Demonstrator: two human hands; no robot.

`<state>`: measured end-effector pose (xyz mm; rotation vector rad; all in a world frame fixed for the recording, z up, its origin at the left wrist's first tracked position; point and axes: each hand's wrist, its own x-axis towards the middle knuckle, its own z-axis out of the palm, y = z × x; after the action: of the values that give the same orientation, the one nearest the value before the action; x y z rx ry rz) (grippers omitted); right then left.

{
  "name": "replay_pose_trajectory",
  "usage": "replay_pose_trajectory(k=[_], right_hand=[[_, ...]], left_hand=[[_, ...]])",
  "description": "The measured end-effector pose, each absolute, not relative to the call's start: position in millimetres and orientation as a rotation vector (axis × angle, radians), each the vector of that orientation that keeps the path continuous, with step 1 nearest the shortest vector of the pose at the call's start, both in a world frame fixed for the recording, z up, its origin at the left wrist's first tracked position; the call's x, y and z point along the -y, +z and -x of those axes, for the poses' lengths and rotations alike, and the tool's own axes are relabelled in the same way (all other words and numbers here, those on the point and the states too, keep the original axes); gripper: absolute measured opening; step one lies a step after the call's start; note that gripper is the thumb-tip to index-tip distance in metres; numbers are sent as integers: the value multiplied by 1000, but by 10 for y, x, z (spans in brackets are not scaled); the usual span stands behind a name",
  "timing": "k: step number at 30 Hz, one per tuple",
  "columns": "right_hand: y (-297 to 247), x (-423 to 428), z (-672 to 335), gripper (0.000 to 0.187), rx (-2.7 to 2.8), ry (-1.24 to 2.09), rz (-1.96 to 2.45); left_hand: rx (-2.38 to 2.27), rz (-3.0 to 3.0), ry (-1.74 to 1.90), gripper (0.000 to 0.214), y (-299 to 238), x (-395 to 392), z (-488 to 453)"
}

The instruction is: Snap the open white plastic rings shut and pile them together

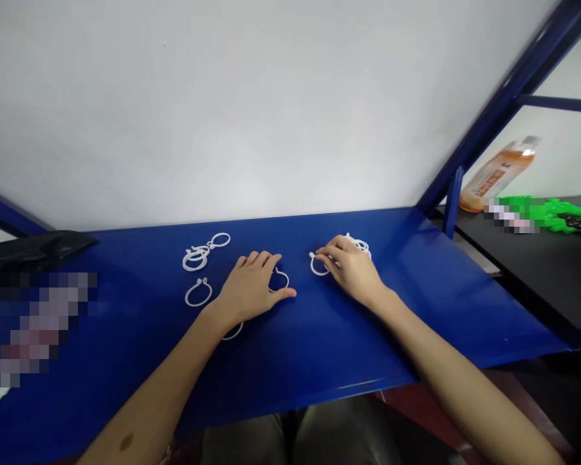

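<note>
My left hand (252, 284) lies palm down over the blue table, its fingers spread. Part of a thin white ring (287, 281) shows between its thumb and index finger; it does not look gripped. Another white ring (241, 332) is partly hidden under the left wrist. To the right, my right hand (352, 268) is closed, with thumb and fingertips pinching the edge of a white ring (312, 265) that has a small knob at its open end. More white rings (363, 245) lie bunched behind the right hand, partly covered by it.
On the table's left are a small cluster of white rings (193, 268), a single ring (198, 305) and another ring (229, 240). A black bag (33, 248) lies at far left. Blue frame bars (489, 110) rise at right, beside a bottle (501, 174) and green items (537, 210).
</note>
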<state>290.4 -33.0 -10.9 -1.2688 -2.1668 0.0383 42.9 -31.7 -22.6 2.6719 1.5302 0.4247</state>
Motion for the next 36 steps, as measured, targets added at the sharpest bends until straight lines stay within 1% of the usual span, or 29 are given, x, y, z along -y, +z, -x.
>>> replay_pose_trajectory(k=[1,3,6,9,15,21,27,36], right_hand=[[-75,316,-2942,23,2118,-31,1296],[-15,299,-3003,23,2048,-123,1313],[24,287,-3055,20,2012,-152,1349],[17,272,-3086,15,2009,-165,1433],[46,245,-3198,11,2014,-117,1550],[13,210,-3305,10,2116,-136,1604],[-20,211,-3267,11,2127,-158,1548],[26,238,-3236,8,2091,-190,1579]], left_hand=[[-1525,-2676,394,74,-233,317,-413],[-1503,-2694,368,67,-245,314,-390],[-1465,-2723,396,52,-257,305,-378],[-1444,-2729,418,44,-263,294,-383],[-1475,-2707,389,46,-238,295,-411],[-1466,-2660,426,59,-218,323,-415],[-1415,-2667,433,43,-234,319,-421],[-1437,-2689,457,41,-222,326,-474]])
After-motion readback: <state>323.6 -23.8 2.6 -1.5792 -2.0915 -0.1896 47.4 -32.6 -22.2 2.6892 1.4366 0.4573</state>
